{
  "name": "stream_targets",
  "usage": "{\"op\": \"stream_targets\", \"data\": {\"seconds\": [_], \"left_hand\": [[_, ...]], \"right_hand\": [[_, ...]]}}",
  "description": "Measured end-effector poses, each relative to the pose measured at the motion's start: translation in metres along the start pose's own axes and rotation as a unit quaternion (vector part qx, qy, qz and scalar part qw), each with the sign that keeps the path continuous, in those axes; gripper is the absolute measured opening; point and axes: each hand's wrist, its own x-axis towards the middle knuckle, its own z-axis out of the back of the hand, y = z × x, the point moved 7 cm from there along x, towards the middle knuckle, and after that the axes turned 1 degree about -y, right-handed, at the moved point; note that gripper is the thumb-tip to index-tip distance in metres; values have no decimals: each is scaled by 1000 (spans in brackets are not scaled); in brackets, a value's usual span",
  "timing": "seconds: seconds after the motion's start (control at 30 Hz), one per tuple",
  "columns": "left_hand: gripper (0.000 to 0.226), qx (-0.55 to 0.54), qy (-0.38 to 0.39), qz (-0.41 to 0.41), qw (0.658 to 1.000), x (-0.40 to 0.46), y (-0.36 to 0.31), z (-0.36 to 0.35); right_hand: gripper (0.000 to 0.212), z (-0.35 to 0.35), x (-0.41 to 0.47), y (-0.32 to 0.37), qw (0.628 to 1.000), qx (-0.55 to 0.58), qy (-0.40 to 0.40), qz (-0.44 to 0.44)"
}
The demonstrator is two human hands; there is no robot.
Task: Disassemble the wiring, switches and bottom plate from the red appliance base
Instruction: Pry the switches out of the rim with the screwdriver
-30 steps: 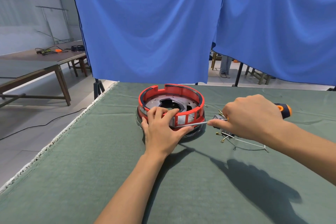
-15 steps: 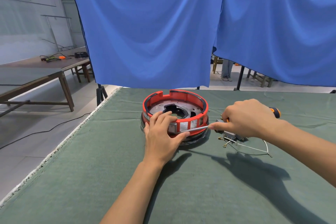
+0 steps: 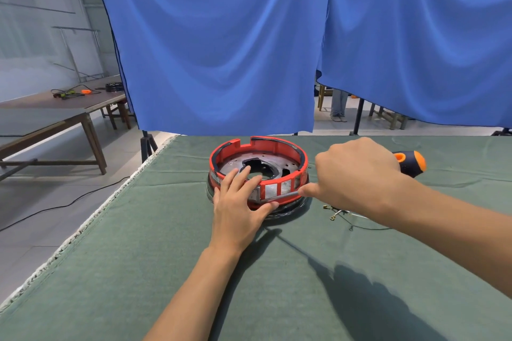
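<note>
Showed two bare forearms, uncovered from elbow to wrist, no sleeve edge in view. Wore nothing on either wrist. Left hand (image 3: 237,203) and right hand (image 3: 356,174) were ungloved, ringless, with short nails.

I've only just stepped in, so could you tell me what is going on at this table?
A person is taking apart a red appliance base on a green-covered table. Their left hand rests over its near rim, steadying it. Their right hand grips an orange-and-black screwdriver, whose shaft lies against the near wall. The metal bottom plate is still inside; loose wires lie beside it.
</note>
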Motion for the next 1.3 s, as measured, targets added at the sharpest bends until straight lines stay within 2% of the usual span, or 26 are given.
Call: {"op": "stream_targets", "data": {"seconds": [0.13, 0.33, 0.5, 0.6, 0.73, 0.9, 1.1, 1.3], "left_hand": [[56, 6, 3, -1, 1000, 0, 1, 2], [56, 1, 12, -7, 1000, 0, 4, 2], [46, 3, 4, -18, 1000, -2, -1, 0], [46, 7, -11, -13, 1000, -1, -1, -1], [48, 16, -15, -5, 1000, 0, -1, -4], [49, 25, -8, -6, 1000, 0, -1, -4], [50, 29, 9, -14, 999, -1, 1, -2], [50, 39, 13, -19, 999, 0, 1, -3]], "right_hand": [[62, -9, 1, -10, 1000, 17, 8, -4], [83, -62, 0, -31, 994, 103, 40, -25], [80, -77, -2, -28, 981, 173, 73, -48], [80, -61, 1, -26, 987, 137, 58, -57], [67, -41, -6, -18, 991, 99, 58, -64], [56, -21, -12, -4, 998, 43, 8, -42], [71, -61, -9, -25, 991, 108, 60, -54], [80, -115, -23, -36, 975, 209, 32, -66]]}}
